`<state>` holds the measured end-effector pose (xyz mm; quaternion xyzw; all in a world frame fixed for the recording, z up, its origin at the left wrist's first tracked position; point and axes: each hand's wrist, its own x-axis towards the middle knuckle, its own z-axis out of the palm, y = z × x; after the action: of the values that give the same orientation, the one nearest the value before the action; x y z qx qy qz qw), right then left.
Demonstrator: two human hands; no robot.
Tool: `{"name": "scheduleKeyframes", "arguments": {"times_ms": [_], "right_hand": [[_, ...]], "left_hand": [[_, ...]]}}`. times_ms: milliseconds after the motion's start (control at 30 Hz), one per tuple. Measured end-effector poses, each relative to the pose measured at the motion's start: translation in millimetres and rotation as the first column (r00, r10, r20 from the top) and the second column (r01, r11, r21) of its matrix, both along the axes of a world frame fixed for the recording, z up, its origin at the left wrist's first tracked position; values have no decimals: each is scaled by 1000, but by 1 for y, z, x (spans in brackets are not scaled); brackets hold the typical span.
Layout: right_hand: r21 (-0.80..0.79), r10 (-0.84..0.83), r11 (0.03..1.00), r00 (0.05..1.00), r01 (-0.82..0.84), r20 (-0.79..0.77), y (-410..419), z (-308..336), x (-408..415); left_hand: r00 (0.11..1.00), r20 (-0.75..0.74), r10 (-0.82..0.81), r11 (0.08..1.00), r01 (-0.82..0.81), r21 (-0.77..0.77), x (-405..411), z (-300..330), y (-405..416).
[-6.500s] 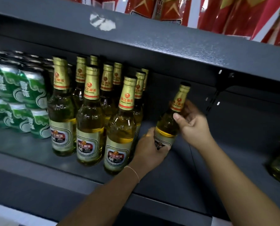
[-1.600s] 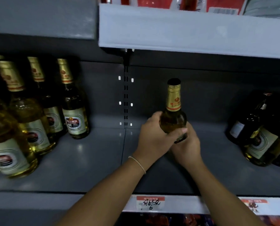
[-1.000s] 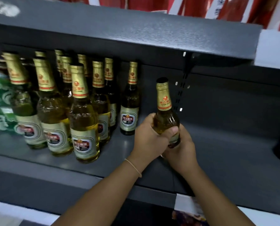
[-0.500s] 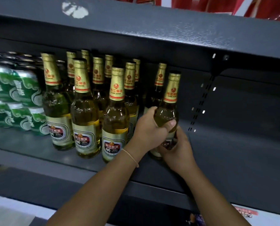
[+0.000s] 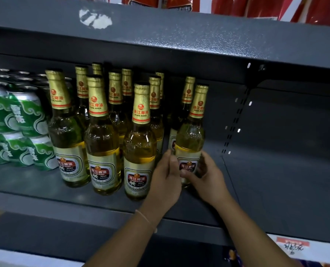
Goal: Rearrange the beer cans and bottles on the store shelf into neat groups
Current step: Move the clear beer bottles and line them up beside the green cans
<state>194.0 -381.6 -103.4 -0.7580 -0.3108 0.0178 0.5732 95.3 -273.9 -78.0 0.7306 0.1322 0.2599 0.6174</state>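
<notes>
Here, in the head view, a clear glass beer bottle [image 5: 191, 139] of pale golden liquid stands upright on the dark grey shelf [image 5: 275, 180], at the right end of a group of like bottles. It has a gold foil neck with a red band and a dark cap. Both hands hold its lower body: the left hand [image 5: 167, 182] lies flat against its left side with the fingers pointing up, and the right hand [image 5: 204, 176] wraps around its right side and front, the thumb across the foot of the label. The base sits between the two palms.

The neck foil reads "PEARL RIVER" under Chinese characters, and the body label shows a red and black oval with white characters. The neighbouring bottles [image 5: 102, 135], in rows running from near to far just left of it, carry the same labels with the word "BEER". Far left, green cans [image 5: 27, 116] with white characters are stacked in two layers. A thin bracelet [image 5: 144, 218] circles the left wrist. A price tag [image 5: 293, 247] with scrawled handwriting, unreadable, sits at lower right.
</notes>
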Motion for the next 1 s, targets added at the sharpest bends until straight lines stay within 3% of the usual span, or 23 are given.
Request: {"name": "scheduleKeyframes", "arguments": {"times_ms": [133, 300, 667, 1000], "right_hand": [[-42, 62, 997, 998, -63, -15, -6, -4, 2], [9, 14, 1000, 998, -14, -61, -2, -9, 4], [51, -43, 998, 995, 48, -88, 19, -17, 5], [82, -64, 994, 994, 71, -87, 24, -22, 3]], "left_hand": [[992, -128, -12, 996, 23, 85, -4, -23, -1], [982, -183, -43, 981, 76, 179, -2, -32, 0], [965, -261, 2, 984, 45, 173, 5, -40, 11], [971, -239, 24, 981, 23, 192, 7, -42, 11]]}}
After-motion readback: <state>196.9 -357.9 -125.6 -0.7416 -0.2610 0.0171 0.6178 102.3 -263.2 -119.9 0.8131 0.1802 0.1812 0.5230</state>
